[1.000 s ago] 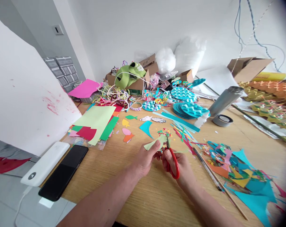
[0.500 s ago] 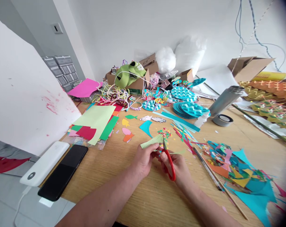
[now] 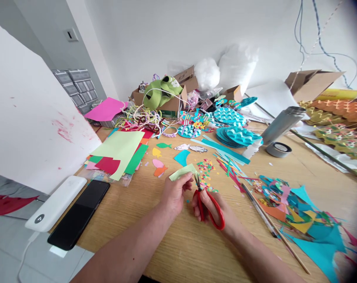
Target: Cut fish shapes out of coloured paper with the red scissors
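Observation:
Between thumb and fingers, my left hand [image 3: 176,191] pinches a pale green paper piece [image 3: 182,171]. My right hand [image 3: 209,206] is closed round the red handles of a pair of scissors [image 3: 216,214]. Their dark blades are slightly apart and point up beside the paper's right end. Just beyond the blades lies a scatter of tiny coloured paper bits [image 3: 206,167]. A blue paper offcut [image 3: 182,158] rests past the left hand. Paper fish in green, yellow, pink and orange [image 3: 160,171] lie to the left, near two fish drawings [image 3: 197,149].
Coloured paper sheets [image 3: 116,147] are stacked at left, behind a black phone [image 3: 80,214] and a white power bank [image 3: 56,202]. On the right lie a pen [image 3: 259,212], a thin stick [image 3: 287,239] and paper scraps [image 3: 317,236]. A metal flask [image 3: 281,125] stands behind.
My left hand has drawn the green paper left, away from the scissors. The right hand has shifted slightly down, and the scissors' handles have spread. A pale green strip near the right hand is no longer visible.

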`<state>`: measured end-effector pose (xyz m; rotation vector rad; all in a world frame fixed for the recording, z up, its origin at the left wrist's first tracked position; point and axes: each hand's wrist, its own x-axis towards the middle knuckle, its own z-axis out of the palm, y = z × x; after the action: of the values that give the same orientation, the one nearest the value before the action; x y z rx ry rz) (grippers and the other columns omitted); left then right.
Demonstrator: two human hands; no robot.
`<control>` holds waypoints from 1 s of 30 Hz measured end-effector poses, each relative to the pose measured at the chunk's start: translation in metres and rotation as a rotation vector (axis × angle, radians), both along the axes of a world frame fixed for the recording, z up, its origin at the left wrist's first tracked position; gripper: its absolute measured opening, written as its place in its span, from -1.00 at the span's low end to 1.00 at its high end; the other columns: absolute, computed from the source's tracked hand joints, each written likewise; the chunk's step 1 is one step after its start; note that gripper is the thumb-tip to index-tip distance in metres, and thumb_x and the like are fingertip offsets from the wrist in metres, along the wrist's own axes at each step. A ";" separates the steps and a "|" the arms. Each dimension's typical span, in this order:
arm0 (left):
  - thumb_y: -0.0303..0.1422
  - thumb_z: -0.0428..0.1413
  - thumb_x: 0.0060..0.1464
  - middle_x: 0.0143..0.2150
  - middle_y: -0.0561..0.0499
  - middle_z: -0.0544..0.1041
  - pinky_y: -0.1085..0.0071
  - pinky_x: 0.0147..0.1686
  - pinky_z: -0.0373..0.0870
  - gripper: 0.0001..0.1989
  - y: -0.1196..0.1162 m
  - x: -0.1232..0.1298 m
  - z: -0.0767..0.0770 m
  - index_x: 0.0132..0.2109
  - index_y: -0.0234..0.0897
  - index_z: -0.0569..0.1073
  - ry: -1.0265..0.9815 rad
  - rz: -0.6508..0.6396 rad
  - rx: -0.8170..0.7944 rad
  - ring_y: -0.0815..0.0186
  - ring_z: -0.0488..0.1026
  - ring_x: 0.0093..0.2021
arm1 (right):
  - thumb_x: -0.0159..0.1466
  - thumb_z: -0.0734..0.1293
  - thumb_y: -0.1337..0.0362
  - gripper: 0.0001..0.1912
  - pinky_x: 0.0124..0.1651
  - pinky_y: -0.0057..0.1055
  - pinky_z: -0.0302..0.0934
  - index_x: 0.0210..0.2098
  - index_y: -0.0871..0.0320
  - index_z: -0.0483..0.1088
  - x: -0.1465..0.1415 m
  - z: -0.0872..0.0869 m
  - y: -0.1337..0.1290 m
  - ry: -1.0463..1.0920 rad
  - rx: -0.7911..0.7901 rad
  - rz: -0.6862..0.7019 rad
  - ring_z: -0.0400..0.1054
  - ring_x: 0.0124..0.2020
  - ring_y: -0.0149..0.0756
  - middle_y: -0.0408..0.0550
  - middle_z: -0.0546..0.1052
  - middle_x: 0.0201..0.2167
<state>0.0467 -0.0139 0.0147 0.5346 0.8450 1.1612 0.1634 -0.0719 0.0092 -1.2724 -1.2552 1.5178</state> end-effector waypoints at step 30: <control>-0.34 0.25 -0.23 -0.53 0.00 0.48 0.47 -0.49 0.22 -0.86 0.006 -0.008 0.000 -0.50 -0.35 0.50 0.252 -0.100 0.152 0.42 0.32 -0.53 | 0.19 0.14 -0.29 -0.36 -0.68 -0.57 -0.01 -0.52 0.20 0.35 0.012 0.012 0.002 -0.010 -0.056 0.026 0.21 -0.74 -0.47 -0.20 0.35 -0.74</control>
<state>0.0386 -0.0075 0.0145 0.8526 0.9381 1.0850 0.1749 -0.0703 0.0214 -1.3060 -1.2481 1.5773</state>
